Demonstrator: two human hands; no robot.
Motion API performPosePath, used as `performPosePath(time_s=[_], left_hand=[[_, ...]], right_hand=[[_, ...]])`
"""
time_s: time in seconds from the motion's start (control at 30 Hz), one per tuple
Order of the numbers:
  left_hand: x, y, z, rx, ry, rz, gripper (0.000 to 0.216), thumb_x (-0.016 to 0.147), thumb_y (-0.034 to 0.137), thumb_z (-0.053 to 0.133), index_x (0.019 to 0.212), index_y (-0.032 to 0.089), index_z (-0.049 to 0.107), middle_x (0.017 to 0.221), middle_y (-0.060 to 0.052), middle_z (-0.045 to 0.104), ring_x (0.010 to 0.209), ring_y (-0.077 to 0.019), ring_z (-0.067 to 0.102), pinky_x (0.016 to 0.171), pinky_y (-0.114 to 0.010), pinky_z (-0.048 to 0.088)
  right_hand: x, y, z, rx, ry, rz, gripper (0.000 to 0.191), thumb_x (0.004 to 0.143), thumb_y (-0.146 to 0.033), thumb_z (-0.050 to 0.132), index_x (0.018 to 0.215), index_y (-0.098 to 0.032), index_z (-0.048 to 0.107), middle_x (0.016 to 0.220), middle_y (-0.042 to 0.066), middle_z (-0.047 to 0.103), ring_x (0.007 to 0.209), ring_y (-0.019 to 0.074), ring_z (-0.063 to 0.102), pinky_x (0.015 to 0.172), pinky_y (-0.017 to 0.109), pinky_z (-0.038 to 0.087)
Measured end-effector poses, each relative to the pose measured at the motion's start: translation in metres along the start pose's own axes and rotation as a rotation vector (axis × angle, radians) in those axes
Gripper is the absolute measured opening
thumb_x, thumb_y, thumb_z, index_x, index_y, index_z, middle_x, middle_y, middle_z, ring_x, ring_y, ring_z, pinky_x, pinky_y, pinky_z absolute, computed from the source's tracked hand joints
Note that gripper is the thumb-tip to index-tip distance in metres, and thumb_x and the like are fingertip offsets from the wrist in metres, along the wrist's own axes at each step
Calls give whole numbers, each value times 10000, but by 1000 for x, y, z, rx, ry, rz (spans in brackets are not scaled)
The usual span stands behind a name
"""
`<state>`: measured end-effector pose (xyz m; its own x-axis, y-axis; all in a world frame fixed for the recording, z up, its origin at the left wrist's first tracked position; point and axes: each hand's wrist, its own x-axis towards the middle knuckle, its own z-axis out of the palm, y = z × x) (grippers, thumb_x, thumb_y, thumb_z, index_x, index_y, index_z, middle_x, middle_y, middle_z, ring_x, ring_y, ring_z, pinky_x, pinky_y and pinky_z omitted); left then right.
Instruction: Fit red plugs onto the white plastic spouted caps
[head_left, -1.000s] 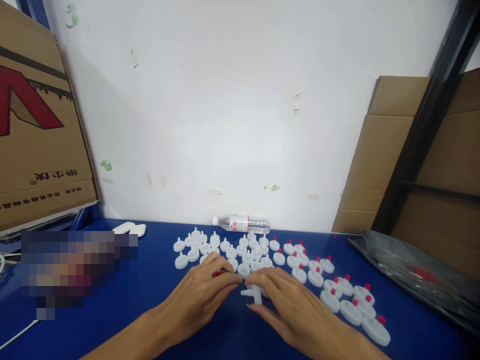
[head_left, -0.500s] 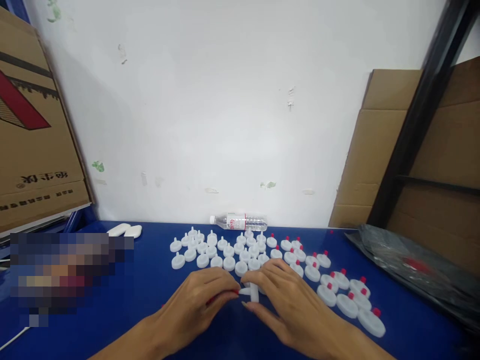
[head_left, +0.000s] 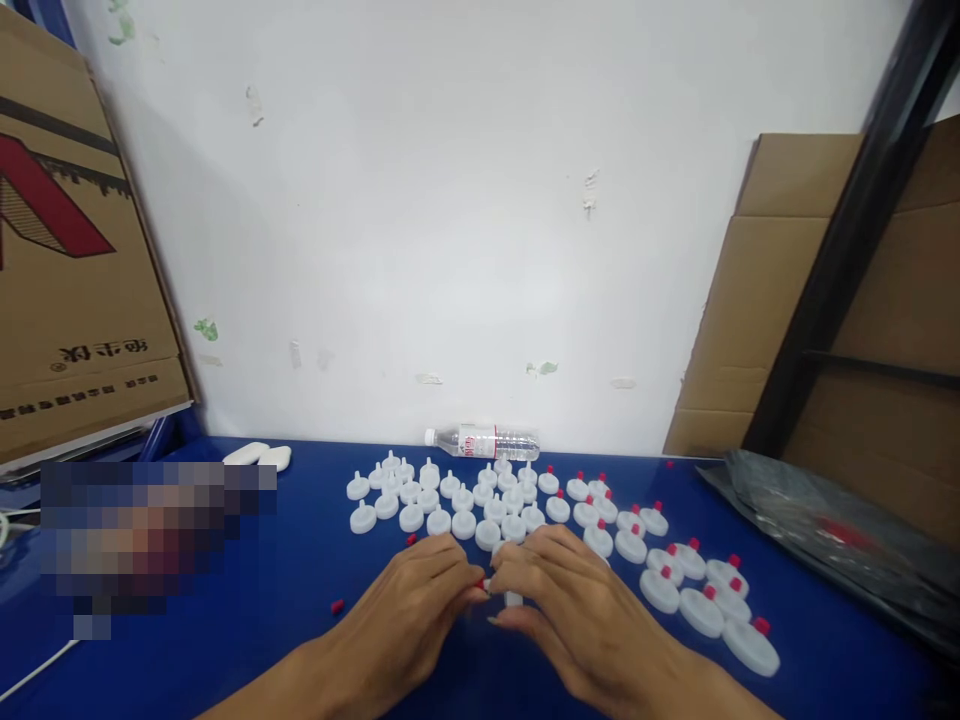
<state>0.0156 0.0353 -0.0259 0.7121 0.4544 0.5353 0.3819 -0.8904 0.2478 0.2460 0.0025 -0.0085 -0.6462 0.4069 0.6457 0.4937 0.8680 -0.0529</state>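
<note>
A blurred-out patch (head_left: pixel 150 530) hides the far left of the counter (head_left: pixel 300 570), and the cardboard box (head_left: pixel 75 280) above it is cut off by the frame. A loose red bit (head_left: pixel 337 606) lies near the left hand (head_left: pixel 409 615), whose fingers pinch a tiny red cap (head_left: pixel 480 583), mostly hidden. The cap meets the white piece (head_left: pixel 513 598), low at the counter's middle and gripped in the closed fingers of the right hand (head_left: pixel 585 620); only a pale stub shows. Beyond stand white discs (head_left: pixel 420 500) and, to the right, red-tipped discs (head_left: pixel 701 605).
</note>
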Motion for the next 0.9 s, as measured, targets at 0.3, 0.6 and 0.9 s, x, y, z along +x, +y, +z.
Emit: performPosePath(time_s=[0.3,0.6,0.9], left_hand=[[-3,9,-1,-213,-26,-160,306,1049,178,334,777,209,469,725,10,569,678,-138,514,670,-251,394],[-6,14,-4,-250,-46,-299,326,1073,318,378,824,202,553,718,25,582,659,-131,523,721,-256,396],[2,7,-8,-214,-116,-240,371,1072,281,344,762,195,529,683,18,587,621,-126,523,643,-250,381]], right_hand=[[5,-8,4,-250,170,-121,170,1032,-132,456,1041,-203,610,977,64,725,836,165,662,857,338,529],[7,-11,12,-359,301,-206,319,864,44,471,964,-179,677,901,95,734,852,170,684,881,337,563],[6,-9,17,-371,261,-199,265,939,-20,483,965,-185,689,963,80,753,903,172,708,959,340,559]])
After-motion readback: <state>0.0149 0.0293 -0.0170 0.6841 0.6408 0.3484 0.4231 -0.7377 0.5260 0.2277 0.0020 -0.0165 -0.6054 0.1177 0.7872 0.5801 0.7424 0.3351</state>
